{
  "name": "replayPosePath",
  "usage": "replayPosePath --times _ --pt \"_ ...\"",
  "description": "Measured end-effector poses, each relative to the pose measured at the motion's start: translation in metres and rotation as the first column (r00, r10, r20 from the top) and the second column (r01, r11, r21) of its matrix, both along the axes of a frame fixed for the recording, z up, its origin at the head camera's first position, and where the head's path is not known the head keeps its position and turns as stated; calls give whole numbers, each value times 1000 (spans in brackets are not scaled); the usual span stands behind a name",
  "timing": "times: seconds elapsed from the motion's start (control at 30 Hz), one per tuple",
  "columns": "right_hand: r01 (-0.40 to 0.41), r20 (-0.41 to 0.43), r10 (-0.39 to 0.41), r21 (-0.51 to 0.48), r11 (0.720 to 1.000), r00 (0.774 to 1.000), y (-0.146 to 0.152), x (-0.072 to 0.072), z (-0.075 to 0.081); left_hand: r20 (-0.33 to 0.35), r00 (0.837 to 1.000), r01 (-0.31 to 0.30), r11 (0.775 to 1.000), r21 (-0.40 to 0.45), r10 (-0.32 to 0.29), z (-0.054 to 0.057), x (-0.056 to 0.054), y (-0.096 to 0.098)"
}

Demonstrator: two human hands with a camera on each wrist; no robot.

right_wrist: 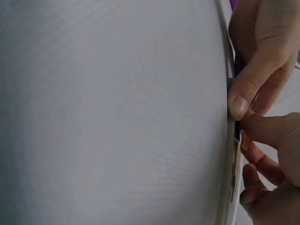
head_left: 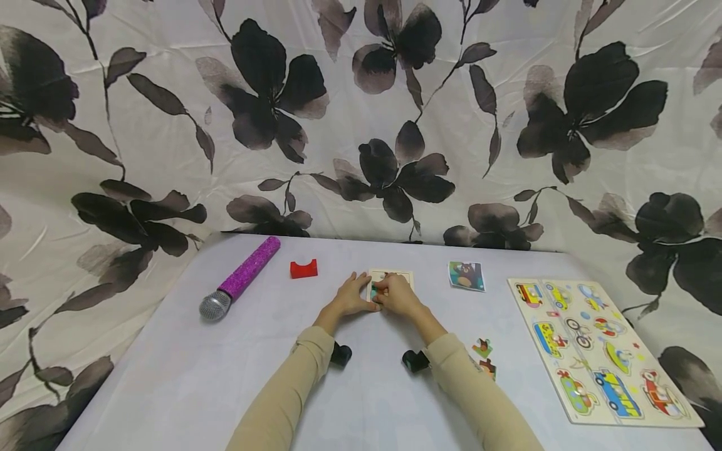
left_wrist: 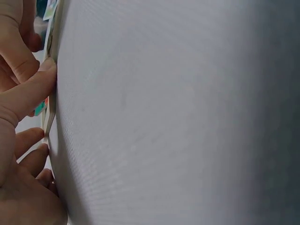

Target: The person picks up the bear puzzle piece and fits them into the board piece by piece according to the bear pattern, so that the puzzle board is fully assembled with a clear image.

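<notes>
A small jigsaw puzzle board [head_left: 403, 274] in a pale frame lies flat on the white table. My left hand [head_left: 351, 296] holds the board's left side, its thumb along the near edge. The left wrist view shows that thumb [left_wrist: 44, 70] against the pale rim. My right hand [head_left: 399, 294] bends over the board, its fingers curled and pinching a small puzzle piece at the surface. A dark bit of that piece [right_wrist: 237, 130] shows beneath the fingertips in the right wrist view; the rest is hidden. Two loose puzzle pieces [head_left: 482, 347] lie beside the right forearm.
A picture card with a bear [head_left: 467, 276] lies right of the board. Farther right is a wooden vehicle puzzle [head_left: 598, 351]. At left are a purple glitter microphone [head_left: 248, 269] and a red notched block [head_left: 304, 269]. A floral cloth [head_left: 338, 125] hangs behind the table.
</notes>
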State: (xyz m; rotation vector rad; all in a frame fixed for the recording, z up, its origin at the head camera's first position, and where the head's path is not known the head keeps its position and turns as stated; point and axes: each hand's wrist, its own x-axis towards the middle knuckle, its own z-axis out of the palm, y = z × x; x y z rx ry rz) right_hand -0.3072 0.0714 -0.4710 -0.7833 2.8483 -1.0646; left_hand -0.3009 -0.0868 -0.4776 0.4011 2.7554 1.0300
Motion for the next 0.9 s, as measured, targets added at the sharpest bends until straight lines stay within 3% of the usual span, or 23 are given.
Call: replayPosePath --times 0.53,0.8,0.9 --pt "1 45 0 -8 1000 999 -1 -2 0 -10 1000 23 1000 -11 -23 -2 -2 -2" --pt "-64 -112 83 170 983 990 -1 -1 1 -16 999 31 1000 -4 -31 -3 -3 -4" --pt "-47 -98 63 161 986 993 -2 -1 2 -11 999 32 999 -1 -32 -4 -4 -4"
